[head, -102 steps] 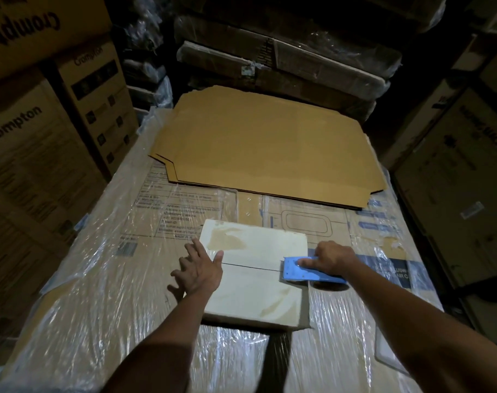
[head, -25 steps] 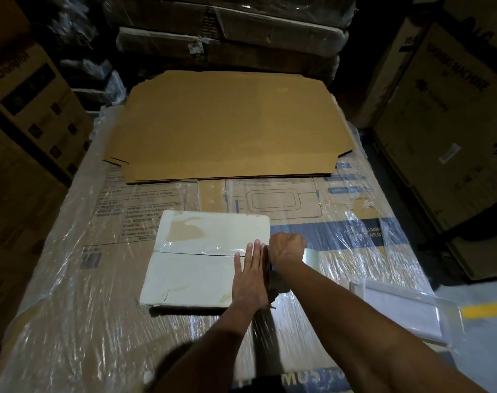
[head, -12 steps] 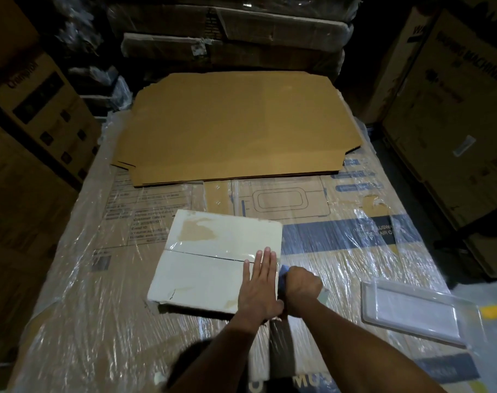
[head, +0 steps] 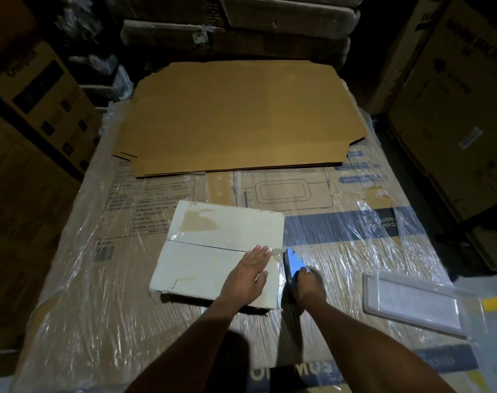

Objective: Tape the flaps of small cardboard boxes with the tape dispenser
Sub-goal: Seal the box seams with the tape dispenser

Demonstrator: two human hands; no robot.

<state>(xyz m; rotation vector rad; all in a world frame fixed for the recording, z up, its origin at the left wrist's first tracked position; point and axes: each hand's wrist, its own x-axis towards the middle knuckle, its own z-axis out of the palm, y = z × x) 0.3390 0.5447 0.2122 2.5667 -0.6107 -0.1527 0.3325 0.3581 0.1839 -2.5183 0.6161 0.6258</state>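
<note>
Cardboard box (head: 213, 251) is pinned by my flat left hand (head: 248, 276); my right hand (head: 308, 282) grips the blue tape dispenser (head: 292, 260) beside its edge. Tape could tear crooked if I yank sideways.

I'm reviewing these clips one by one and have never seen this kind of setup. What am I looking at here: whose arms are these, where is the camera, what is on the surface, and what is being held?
There is no machine here: a person works with bare hands, and the single wide-angle camera sits on their head, looking forward and down, so both arms reach in from the bottom edge.

The work surface is a large plastic-wrapped carton. On it lies a small pale cardboard box, its two flaps meeting at a seam. The left hand lies flat, fingers straight, on the box's right end beside that seam. The right hand grips a blue tape dispenser at the box's right edge.

Farther back lies a flattened brown cardboard sheet. To the right sits a clear plastic tray. Stacked cartons surround everything.
</note>
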